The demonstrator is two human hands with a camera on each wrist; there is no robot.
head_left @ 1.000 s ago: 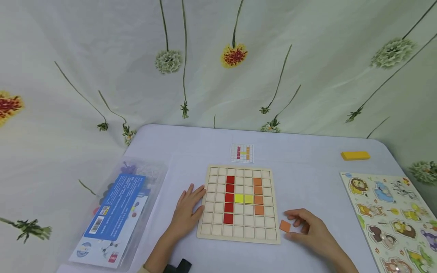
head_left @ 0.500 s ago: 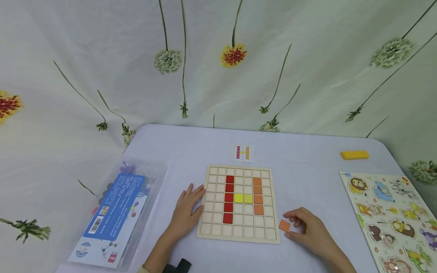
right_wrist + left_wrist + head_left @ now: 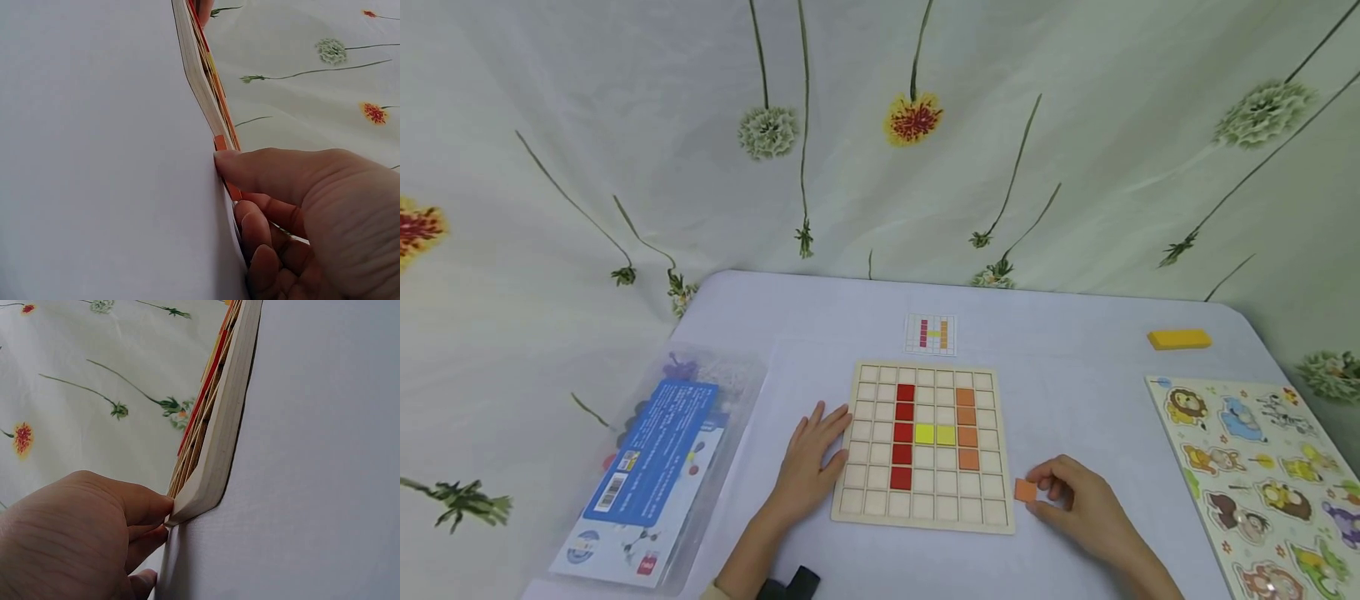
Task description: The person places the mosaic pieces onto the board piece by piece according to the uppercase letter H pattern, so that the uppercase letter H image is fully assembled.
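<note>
A wooden grid board (image 3: 923,515) lies on the table with a column of red tiles (image 3: 902,433), two yellow tiles (image 3: 935,434) and a column of orange tiles (image 3: 967,437) in its cells. My left hand (image 3: 808,462) rests at the board's left edge with fingers spread, fingertips right at the rim; the left wrist view shows the same hand (image 3: 81,537) by the board's corner. Just off the board's right edge, my right hand (image 3: 1078,504) pinches a loose orange tile (image 3: 1026,490) between thumb and fingers. In the right wrist view the thumb covers part of that tile (image 3: 232,189).
Behind the board lies a small pattern card (image 3: 931,335). A clear plastic box (image 3: 745,375) with a blue label stands at the left. At the right are a yellow block (image 3: 1180,340) and an animal puzzle board (image 3: 1262,475). A black object (image 3: 797,585) sits at the near edge.
My right thumb and fingers have closed onto the loose orange tile, which has turned slightly square to the board. The left hand and the tiles on the board have stayed put.
</note>
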